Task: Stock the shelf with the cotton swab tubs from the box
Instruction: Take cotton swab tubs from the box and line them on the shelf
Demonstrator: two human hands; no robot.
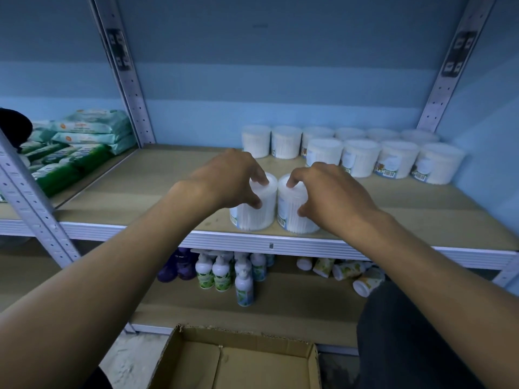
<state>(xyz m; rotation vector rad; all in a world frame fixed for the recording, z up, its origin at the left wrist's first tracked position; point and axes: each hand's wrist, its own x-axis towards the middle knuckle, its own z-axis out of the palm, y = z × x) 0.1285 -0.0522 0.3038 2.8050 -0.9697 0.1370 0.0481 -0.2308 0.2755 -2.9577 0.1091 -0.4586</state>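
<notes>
Two clear round plastic tubs packed with white cotton swabs stand upright and touching at the near edge of the pale wooden shelf board (157, 189), so the step in hand looks like setting down a pair just brought up from the box. The left hand (233, 178) curls over the left tub (254, 211), fingertips on its lid and thumb against its near side. The right hand (328, 192) grips the right tub (292, 211) the same way. Both hands are clamped on their tubs, which rest on the board.

Far and to the right, two rows of matching white-filled tubs (359, 158) stand against the blue wall, well apart from the held pair. The next move probably calls for sliding both tubs back and rightward to join those rows, keeping them upright, then letting go.

The brown cardboard box (238, 360) sits low and near, below the shelf; the part in view shows no tubs.
</notes>
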